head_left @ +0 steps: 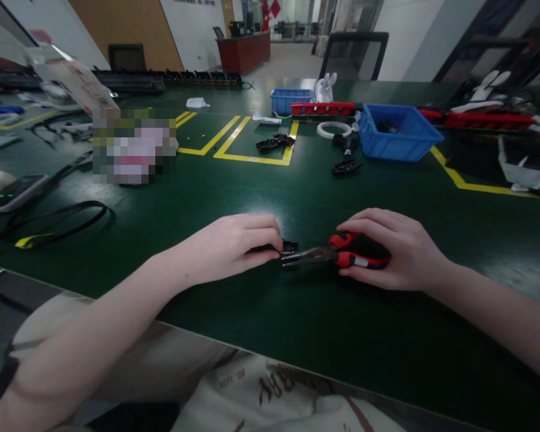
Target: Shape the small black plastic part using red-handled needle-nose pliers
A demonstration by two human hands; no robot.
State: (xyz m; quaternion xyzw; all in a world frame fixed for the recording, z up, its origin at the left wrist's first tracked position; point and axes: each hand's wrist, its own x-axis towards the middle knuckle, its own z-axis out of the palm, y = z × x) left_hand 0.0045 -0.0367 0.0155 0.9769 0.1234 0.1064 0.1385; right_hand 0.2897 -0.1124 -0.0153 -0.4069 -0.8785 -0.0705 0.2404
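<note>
On the near side of the larger blue bin (398, 144), the left hand (238, 241) pinches a small black part (290, 246); the right hand (402, 247) grips red-and-black needle-nose pliers (344, 258), jaws slightly parted, pointing at it.

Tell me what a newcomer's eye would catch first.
Probably the red-and-black needle-nose pliers in the right grip, near mid-view, their tips at a small black part in the left grip. Next, the larger blue bin, farther back on the right.
</note>
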